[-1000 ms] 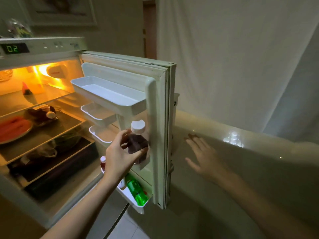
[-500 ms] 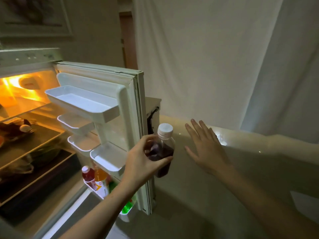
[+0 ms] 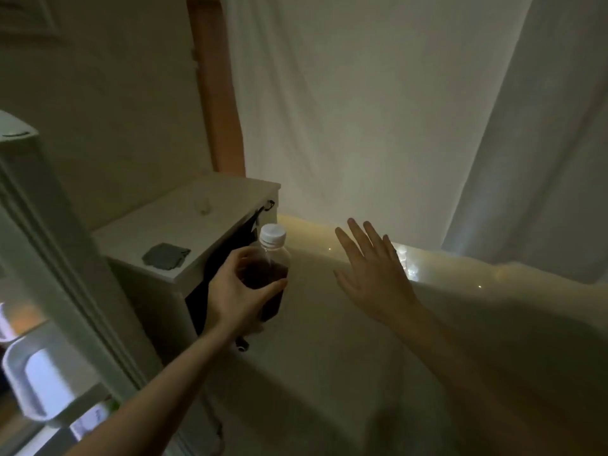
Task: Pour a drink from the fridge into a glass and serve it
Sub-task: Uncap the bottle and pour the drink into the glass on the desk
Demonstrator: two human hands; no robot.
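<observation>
Left hand (image 3: 235, 299) wraps capped bottle (image 3: 268, 274), right hand (image 3: 373, 279) spread, empty; dim light, glass (image 3: 204, 205) maybe on cabinet (image 3: 131, 238), could get knocked; fridge door (image 3: 65, 258) open

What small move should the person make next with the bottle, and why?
Probably carry the bottle over to the white cabinet top and set it down. The left hand grips it clear of the fridge door, its white cap is on, and a small glass seems to stand there.

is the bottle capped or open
Capped: a white cap sits on the neck of the bottle of dark drink, upright in the left hand.
</observation>
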